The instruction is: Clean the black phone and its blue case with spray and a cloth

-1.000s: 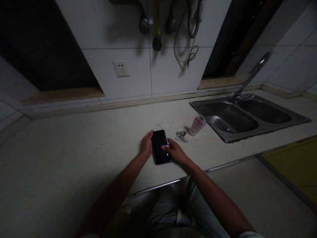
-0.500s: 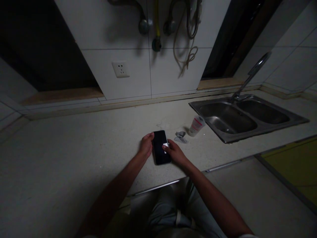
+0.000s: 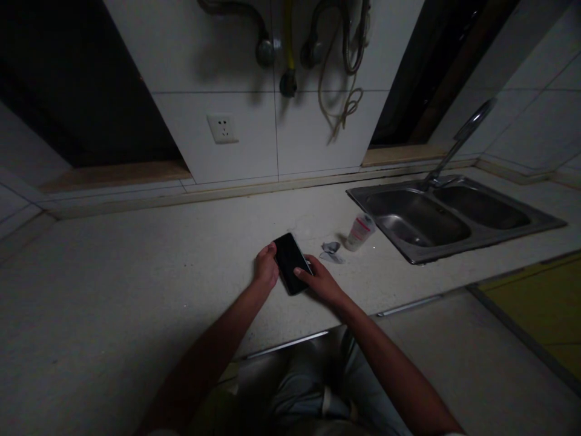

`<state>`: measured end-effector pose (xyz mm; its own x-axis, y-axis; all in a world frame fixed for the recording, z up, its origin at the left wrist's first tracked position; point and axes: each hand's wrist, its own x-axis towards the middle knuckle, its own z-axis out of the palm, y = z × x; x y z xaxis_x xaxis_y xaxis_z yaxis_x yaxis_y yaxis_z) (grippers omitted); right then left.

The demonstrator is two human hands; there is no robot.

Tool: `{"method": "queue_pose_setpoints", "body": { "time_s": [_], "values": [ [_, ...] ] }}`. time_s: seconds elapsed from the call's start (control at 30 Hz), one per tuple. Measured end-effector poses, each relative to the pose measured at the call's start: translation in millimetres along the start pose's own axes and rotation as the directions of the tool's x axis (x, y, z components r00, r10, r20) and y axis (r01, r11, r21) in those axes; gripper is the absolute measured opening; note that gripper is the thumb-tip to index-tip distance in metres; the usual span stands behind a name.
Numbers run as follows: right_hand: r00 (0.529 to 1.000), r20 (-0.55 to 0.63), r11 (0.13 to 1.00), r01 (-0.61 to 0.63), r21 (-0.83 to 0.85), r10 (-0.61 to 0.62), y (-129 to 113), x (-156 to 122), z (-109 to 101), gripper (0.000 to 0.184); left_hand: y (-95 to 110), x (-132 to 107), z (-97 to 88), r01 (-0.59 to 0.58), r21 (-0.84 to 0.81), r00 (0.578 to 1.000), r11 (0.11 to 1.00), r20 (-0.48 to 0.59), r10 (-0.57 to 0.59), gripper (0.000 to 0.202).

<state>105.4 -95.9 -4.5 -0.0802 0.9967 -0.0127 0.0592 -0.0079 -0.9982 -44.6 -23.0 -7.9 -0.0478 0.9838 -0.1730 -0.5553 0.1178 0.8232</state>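
A smartphone point(image 3: 289, 260) with a dark screen is held between both hands over the counter, its top tilted to the left. My left hand point(image 3: 266, 266) is closed on its left edge, thumb near the upper left corner. On the lower right side my right hand point(image 3: 321, 280) grips it, with the thumb resting on the glass. Something small and white shows by the right fingers, too little to name. To the right lies a crumpled grey-and-white scrap point(image 3: 331, 252), and beyond it stands a clear plastic cup point(image 3: 360, 232) with a pink band.
A double-bowl steel sink point(image 3: 411, 254) with a tall faucet point(image 3: 462, 134) is set into the pale counter point(image 3: 136, 260) at the right. On the tiled wall are a power socket point(image 3: 223, 128), pipes and a hanging cord point(image 3: 348, 109).
The phone has turned anticlockwise, its top shifting left and its lower end rising slightly. A bright white reflection on the screen has gone. Both hands keep their hold.
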Motion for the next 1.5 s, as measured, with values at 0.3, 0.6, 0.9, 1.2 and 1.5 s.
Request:
{"method": "queue_pose_setpoints", "body": {
  "time_s": [0.3,0.6,0.9,1.2,1.5],
  "values": [
    [1.0,-0.007,0.999,0.009,-0.039,-0.009,-3.0,-0.1,-4.8,0.075,1.0,7.8,-4.2,-0.007,-0.086,1.0,0.996,-0.02,0.005,0.029],
    [0.995,-0.06,0.985,0.067,-0.16,-0.078,7.2,-1.2,-6.3,0.075,10.4,6.7,-1.8,0.012,0.094,0.999,0.995,0.037,-0.015,0.029],
    [0.989,-0.046,0.955,0.124,-0.269,-0.141,4.0,-2.8,1.4,0.025,25.6,19.6,-12.1,-0.256,0.654,0.962,0.712,0.098,0.257,0.01],
    [0.986,-0.092,0.942,0.104,-0.32,-0.141,6.7,3.8,8.0,0.025,15.4,16.7,-17.2,-0.379,0.837,0.9,0.394,0.234,0.367,0.017],
    [0.974,-0.038,0.866,0.18,-0.466,-0.223,-2.7,22.5,11.7,0.028,13.6,15.4,-17.5,-0.337,0.941,0.856,-0.015,0.313,0.411,0.027]
  ]
}}
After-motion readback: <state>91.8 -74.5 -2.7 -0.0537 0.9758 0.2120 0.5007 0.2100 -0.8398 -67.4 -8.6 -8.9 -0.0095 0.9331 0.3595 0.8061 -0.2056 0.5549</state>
